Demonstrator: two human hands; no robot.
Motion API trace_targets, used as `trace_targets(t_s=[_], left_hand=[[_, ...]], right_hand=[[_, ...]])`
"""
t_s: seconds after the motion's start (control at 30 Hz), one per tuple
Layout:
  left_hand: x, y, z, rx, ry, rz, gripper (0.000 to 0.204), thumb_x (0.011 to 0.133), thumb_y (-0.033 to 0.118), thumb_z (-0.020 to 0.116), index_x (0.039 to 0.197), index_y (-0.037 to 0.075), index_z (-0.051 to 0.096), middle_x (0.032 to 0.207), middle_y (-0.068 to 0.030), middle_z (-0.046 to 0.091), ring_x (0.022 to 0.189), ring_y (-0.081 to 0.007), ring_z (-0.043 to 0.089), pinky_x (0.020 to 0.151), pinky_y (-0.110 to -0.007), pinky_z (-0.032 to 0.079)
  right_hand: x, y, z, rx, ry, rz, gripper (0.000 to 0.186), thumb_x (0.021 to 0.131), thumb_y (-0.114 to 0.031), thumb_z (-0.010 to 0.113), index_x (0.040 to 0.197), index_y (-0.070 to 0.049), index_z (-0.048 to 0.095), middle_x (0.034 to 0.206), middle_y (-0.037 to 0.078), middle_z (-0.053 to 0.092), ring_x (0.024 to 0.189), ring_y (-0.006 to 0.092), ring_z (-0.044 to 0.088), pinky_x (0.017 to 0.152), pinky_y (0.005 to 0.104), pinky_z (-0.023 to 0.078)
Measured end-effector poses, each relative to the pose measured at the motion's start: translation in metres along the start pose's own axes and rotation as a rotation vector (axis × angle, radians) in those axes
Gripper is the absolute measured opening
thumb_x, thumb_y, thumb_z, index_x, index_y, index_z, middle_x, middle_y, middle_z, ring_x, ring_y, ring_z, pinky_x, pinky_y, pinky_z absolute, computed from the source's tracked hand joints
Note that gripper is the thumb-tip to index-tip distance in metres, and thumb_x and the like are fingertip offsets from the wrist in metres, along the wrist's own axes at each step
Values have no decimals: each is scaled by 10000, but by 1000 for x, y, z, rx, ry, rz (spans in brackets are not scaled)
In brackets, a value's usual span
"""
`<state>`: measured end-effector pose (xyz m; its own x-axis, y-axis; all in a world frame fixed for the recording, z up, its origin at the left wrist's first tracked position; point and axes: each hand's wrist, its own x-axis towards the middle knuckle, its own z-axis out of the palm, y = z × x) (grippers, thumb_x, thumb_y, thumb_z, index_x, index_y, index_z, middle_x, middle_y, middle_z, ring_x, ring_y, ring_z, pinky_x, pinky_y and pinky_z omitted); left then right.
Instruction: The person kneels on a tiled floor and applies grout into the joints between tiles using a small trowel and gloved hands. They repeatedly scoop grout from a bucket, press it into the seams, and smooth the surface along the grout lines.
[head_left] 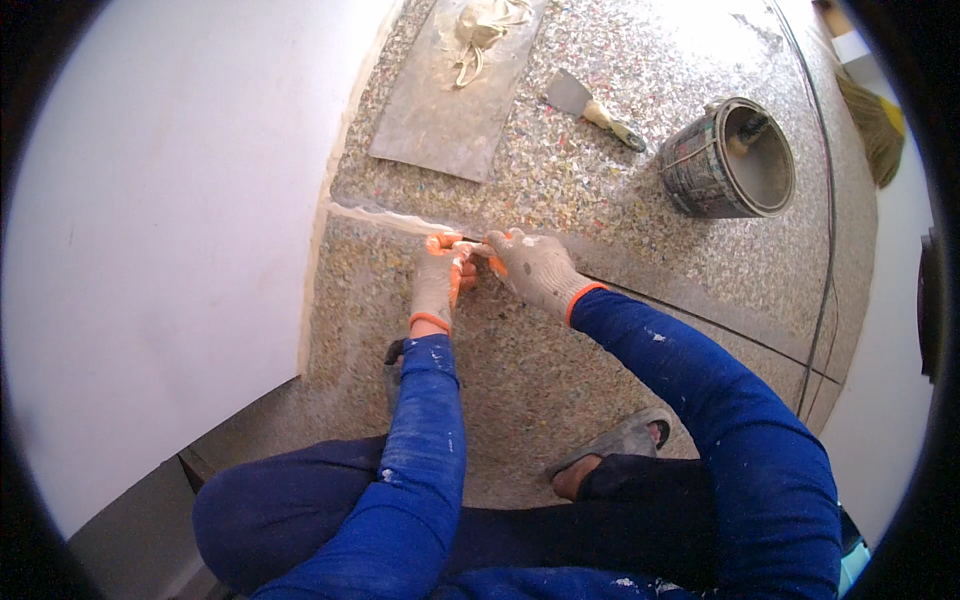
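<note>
Both of my hands wear pale knit gloves with orange palms and cuffs, smeared with white. My left hand (pixel 437 280) and my right hand (pixel 530 268) meet over a seam in the speckled floor, their fingers curled close together. Something thin and dark shows between the fingertips, too small and hidden to name. Cream filler (pixel 385 217) lies along the seam to the left of my hands. On their right the seam (pixel 690 317) runs on as a narrow dark line.
A flat grey board (pixel 430 130) carries a lump of cream paste (pixel 487 22). Beside it lies a scraper (pixel 596 112) with a pale handle. A stained bucket (pixel 690 165) holds a brush (pixel 748 132). A white panel (pixel 170 220) rises at the left; a dark cable (pixel 827 200) crosses the floor at right.
</note>
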<state>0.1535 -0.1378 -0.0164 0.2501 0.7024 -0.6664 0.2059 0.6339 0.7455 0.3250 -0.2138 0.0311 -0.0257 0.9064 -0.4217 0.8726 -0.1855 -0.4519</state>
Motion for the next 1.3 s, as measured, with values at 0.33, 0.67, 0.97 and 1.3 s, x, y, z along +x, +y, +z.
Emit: trace_targets(t_s=[0.33, 0.67, 0.97, 1.3], left_hand=[[8, -34, 13, -215, 274, 280, 123, 983, 61, 610, 1105, 67, 604, 789, 35, 562, 555, -60, 429, 501, -233, 361], [-9, -13, 26, 270, 403, 241, 218, 973, 109, 614, 1165, 45, 694, 952, -52, 642, 712, -185, 602, 642, -333, 502], [-17, -33, 20, 1086, 436, 702, 314, 965, 159, 623, 1259, 79, 697, 1189, -122, 640, 1074, -344, 594, 959, -444, 480], [-10, -31, 24, 1132, 359, 746, 322, 930, 110, 632, 1249, 92, 669, 1165, -152, 619, 1019, -306, 641, 876, -406, 520]], right_hand=[[-10, 19, 7, -56, 63, -33, 191, 981, -211, 598, 1137, -102, 605, 1049, 142, 654, 920, 327, 721, 725, 470, 577], [-15, 32, -5, -45, 31, -44, 208, 988, -271, 604, 1091, -90, 613, 1037, 136, 659, 922, 342, 714, 749, 472, 578], [-16, 41, -1, -88, 84, -128, 179, 941, -206, 626, 1085, -100, 634, 1063, 130, 667, 955, 321, 717, 753, 481, 580], [-18, 44, -8, -104, 13, -120, 203, 920, -201, 629, 1095, -109, 677, 1080, 113, 684, 963, 316, 726, 754, 488, 586]])
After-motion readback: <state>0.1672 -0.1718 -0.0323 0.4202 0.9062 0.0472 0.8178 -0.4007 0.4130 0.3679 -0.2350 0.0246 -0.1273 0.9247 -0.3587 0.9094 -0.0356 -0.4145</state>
